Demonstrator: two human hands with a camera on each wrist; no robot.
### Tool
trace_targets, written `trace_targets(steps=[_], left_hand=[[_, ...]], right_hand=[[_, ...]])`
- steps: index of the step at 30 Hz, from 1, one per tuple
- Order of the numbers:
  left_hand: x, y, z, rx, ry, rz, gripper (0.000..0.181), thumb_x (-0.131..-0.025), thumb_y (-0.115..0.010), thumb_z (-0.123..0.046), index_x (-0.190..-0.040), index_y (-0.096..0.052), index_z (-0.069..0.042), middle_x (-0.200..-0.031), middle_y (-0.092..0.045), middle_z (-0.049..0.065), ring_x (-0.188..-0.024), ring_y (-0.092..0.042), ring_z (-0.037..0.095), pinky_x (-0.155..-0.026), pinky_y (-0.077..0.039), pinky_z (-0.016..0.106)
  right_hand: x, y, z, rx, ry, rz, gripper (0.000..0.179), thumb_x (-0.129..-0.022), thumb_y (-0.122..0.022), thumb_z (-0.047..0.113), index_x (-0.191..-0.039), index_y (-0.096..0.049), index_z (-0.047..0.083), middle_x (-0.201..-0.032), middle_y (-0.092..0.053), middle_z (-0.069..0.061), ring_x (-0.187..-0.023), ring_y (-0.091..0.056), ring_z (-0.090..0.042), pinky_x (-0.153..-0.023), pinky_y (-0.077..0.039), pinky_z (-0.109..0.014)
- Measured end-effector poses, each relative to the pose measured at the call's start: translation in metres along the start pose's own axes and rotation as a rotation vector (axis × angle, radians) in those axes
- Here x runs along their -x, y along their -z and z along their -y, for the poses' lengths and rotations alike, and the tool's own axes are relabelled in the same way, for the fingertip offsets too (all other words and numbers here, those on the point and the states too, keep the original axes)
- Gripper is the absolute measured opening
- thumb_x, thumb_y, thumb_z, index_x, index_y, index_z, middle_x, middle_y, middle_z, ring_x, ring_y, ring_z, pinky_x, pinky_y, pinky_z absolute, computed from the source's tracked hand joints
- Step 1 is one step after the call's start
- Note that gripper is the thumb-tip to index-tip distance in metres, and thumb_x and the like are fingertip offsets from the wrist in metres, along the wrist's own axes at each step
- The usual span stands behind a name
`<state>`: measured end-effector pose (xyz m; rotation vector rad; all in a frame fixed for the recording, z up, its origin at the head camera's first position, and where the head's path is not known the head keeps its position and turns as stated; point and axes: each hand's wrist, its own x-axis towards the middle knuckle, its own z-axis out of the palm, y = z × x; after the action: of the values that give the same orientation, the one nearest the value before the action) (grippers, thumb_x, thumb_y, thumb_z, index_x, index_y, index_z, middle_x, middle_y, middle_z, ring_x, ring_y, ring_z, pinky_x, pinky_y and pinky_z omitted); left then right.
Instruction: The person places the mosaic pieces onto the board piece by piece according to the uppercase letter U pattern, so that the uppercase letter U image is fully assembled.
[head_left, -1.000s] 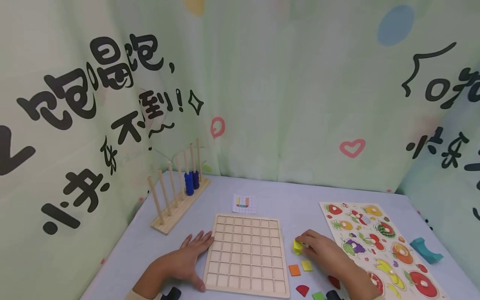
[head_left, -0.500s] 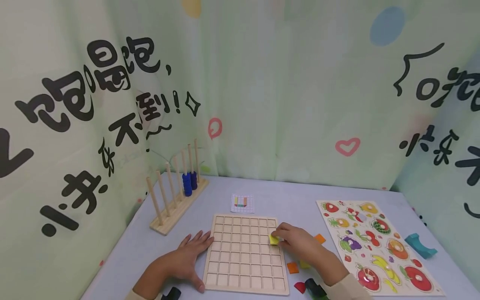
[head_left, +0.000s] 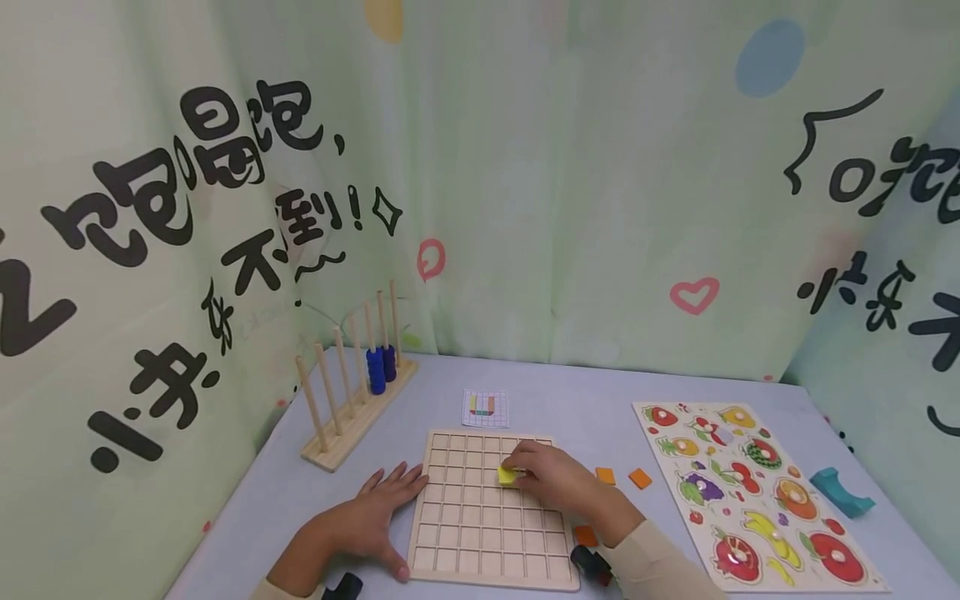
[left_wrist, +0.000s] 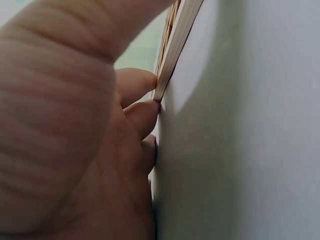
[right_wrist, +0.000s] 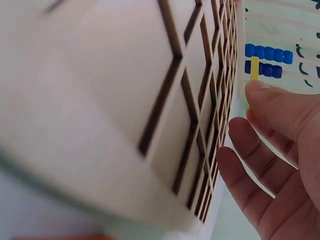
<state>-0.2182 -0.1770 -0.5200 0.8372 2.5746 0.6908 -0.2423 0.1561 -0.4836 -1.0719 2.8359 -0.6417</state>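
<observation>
A yellow tile (head_left: pixel 507 476) is pinched between the thumb and fingers of my right hand (head_left: pixel 558 479), over the upper middle of a wooden grid board (head_left: pixel 465 510). In the right wrist view the tile (right_wrist: pixel 255 69) appears edge-on at the thumb tip, while the other fingers curve loosely. Whether it touches the board I cannot tell. My left hand (head_left: pixel 369 521) lies with straight, spread fingers on the table at the board's left side. Its fingertips touch the board's edge (left_wrist: pixel 175 55) in the left wrist view. A small card (head_left: pixel 485 408) with a coloured U pattern lies behind the board.
Orange tiles (head_left: pixel 640 478) lie right of the board. A fruit picture puzzle (head_left: pixel 701 536) covers the table's right side, with a teal arch-shaped block (head_left: pixel 842 492) beyond it. At the back left stands a wooden peg rack (head_left: pixel 360 425) with blue beads (head_left: pixel 377 372).
My right hand has carried the yellow tile leftward from the table beside the board to over the grid's middle. Orange tiles formerly behind that hand now show. My left hand stays put.
</observation>
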Motion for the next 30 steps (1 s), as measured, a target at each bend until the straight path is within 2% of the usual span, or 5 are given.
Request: trace_targets(steps=[13, 20, 30], left_hand=[[-0.001, 0.003, -0.004, -0.024, 0.032, 0.009, 0.128, -0.050, -0.084, -0.066, -0.153, -0.031, -0.011, -0.160, -0.019, 0.006, -0.147, -0.008, 0.032, -0.115, -0.002, 0.057], [-0.004, 0.001, -0.006, -0.065, 0.060, 0.018, 0.128, -0.048, -0.082, -0.069, -0.152, -0.034, -0.013, -0.160, -0.020, 0.005, -0.147, -0.010, 0.031, -0.115, -0.004, 0.056], [-0.003, 0.001, 0.000, -0.023, 0.031, 0.025, 0.126, -0.051, -0.083, -0.066, -0.153, -0.032, -0.013, -0.161, -0.018, 0.005, -0.147, -0.007, 0.032, -0.115, -0.001, 0.057]], right_hand=[[-0.029, -0.015, 0.010, 0.045, 0.024, 0.009, 0.023, -0.094, -0.066, 0.016, -0.116, -0.069, 0.012, -0.106, -0.060, 0.006, -0.094, -0.058, -0.008, -0.082, -0.051, -0.028], [-0.038, -0.017, 0.020, 0.050, -0.011, 0.020, 0.024, -0.094, -0.066, 0.016, -0.118, -0.069, 0.012, -0.107, -0.059, 0.007, -0.095, -0.058, -0.007, -0.083, -0.052, -0.028], [-0.055, -0.029, 0.019, 0.052, -0.010, -0.018, 0.025, -0.094, -0.065, 0.015, -0.119, -0.068, 0.010, -0.110, -0.060, 0.005, -0.099, -0.059, -0.009, -0.087, -0.051, -0.028]])
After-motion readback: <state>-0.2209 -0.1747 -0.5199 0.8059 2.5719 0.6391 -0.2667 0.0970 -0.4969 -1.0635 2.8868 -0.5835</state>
